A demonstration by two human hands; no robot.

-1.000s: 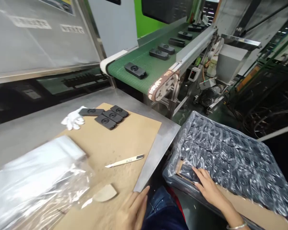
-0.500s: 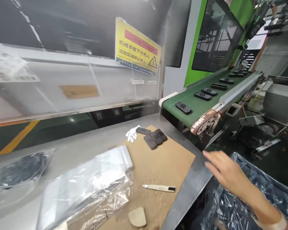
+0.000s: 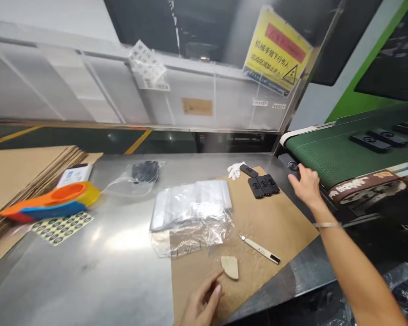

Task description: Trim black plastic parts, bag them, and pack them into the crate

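Four black blocks point(image 3: 264, 185) lie out, others remain on the belt point(image 3: 313, 156) — right hand point(image 3: 305, 183) touching an end block point(image 3: 287, 161) by the tabletop's point(image 3: 115, 280) far-right corner, grip unclear; left hand's point(image 3: 204, 302) fingers released.

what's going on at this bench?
A person's right hand is at a black part by the conveyor's end; whether it's gripped is unclear. The left hand is beside a beige piece on the cardboard, near a knife. Three more parts lie side by side; a fourth is by a white glove.
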